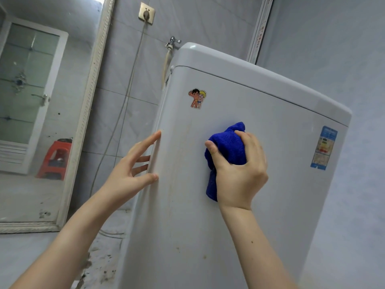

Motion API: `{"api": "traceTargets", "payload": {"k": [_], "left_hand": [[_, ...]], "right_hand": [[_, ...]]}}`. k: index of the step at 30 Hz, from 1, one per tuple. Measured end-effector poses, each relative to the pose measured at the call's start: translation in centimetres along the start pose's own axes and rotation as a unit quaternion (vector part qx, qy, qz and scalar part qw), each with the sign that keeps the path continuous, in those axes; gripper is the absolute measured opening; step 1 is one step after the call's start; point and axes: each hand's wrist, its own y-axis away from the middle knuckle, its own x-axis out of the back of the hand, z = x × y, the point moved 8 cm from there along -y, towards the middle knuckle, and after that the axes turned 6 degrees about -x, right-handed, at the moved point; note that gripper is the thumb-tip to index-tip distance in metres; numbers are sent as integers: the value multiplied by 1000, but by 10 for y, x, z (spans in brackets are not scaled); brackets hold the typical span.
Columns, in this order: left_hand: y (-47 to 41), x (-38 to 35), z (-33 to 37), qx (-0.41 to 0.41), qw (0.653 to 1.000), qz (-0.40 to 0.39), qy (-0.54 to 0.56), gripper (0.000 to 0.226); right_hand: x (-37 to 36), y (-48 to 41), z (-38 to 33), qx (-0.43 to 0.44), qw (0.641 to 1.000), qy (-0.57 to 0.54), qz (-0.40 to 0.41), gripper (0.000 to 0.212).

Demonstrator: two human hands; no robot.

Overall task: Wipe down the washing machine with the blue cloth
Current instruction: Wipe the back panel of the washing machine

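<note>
A tall white washing machine (270, 184) fills the middle and right of the view, its front panel facing me. My right hand (239, 172) grips a bunched blue cloth (227, 147) and presses it against the front panel, about mid-height. My left hand (133, 165) lies with straight, spread fingers on the machine's left front corner edge, thumb on the front face. A cartoon sticker (196, 98) sits up and to the left of the cloth, and a blue energy label (324, 147) is near the right edge. Faint brownish streaks run down the panel below the sticker.
A framed mirror (87, 113) leans against the tiled wall at left, reflecting a red stool (55, 159) and a door. A wall socket (146, 13) with a hanging cord and a tap (172, 43) with a hose are behind the machine. The floor at lower left is stained.
</note>
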Motion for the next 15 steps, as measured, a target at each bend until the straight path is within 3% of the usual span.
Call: {"api": "traceTargets", "payload": {"k": [5,12,15], "left_hand": [[1,0,0,-6,1000,3,1,81],[2,1,-4,-8,999,17,31,79],[2,1,-8,-2,998,16,55,78]], "right_hand": [[-17,14,-8,31,998,53,-29,67],[-62,-48,-73,188,980,33,-55,47],[-64,-25,-73,262,960,26,-93,38]]}}
